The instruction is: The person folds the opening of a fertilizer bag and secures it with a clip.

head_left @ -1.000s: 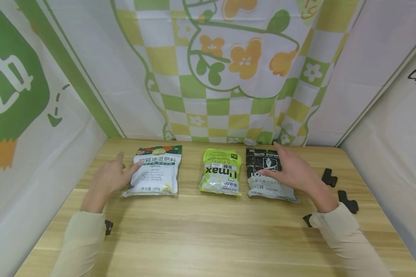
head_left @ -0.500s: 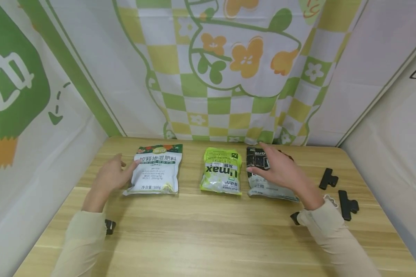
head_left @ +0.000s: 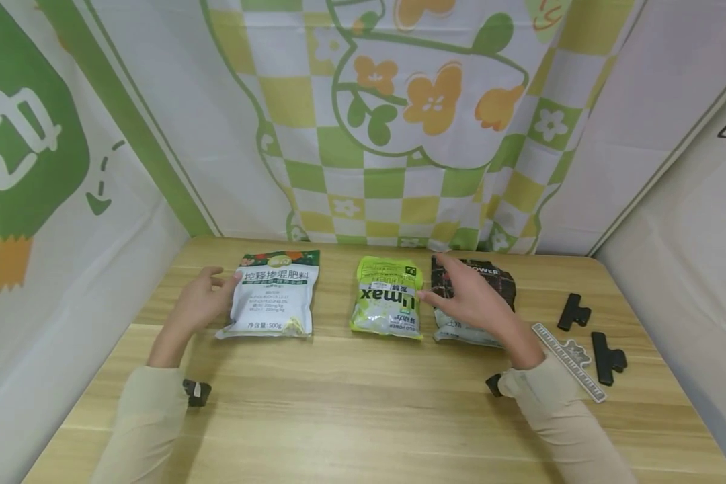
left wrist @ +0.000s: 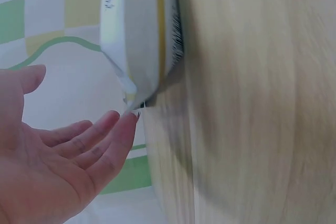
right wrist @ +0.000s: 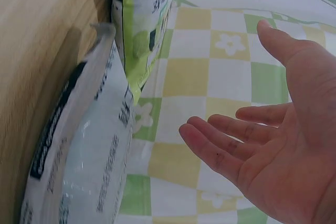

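Three filled bags lie in a row on the wooden table. At the left is a white fertilizer bag (head_left: 272, 302) with a green and red top band. The middle one is a lime-green bag (head_left: 387, 309) with upside-down "Umax" print. A black and grey bag (head_left: 501, 279) lies on the right. My left hand (head_left: 202, 302) is at the white bag's left edge, fingers loosely bent; in the left wrist view a fingertip meets the bag's corner (left wrist: 131, 90), contact unclear. My right hand (head_left: 474, 302) hovers above the black and grey bag, fingers spread, holding nothing, partly hiding it.
Right of the bags lie two black clips (head_left: 573, 312) and a grey ruler-like strip (head_left: 571, 363) with a scalloped tab, partly by my right sleeve. A patterned curtain (head_left: 399, 134) hangs behind the table (head_left: 351, 410); white cloth walls stand at both sides.
My right hand has moved left across the black and grey bag, its thumb now near the lime-green bag. The grey strip has come out from under my arm. My left hand has drawn back slightly.
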Demonstrator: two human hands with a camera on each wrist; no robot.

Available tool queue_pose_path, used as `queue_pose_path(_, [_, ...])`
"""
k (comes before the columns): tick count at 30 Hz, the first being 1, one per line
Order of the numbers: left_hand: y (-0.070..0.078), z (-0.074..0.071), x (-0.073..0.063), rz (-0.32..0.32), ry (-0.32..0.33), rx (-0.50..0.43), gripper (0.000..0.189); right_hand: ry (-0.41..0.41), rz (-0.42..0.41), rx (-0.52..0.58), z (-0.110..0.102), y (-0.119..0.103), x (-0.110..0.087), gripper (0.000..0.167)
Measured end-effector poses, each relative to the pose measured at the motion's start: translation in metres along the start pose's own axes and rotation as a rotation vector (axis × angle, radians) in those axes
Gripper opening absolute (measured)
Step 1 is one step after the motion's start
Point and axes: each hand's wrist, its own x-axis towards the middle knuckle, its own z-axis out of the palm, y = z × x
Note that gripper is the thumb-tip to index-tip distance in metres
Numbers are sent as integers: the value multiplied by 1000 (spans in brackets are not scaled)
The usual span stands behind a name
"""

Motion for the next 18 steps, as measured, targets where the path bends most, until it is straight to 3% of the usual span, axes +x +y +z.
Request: queue_pose_path(18, [3,4,3,-95,-54,-148,99,-33,-41,135,17,-26,10,90])
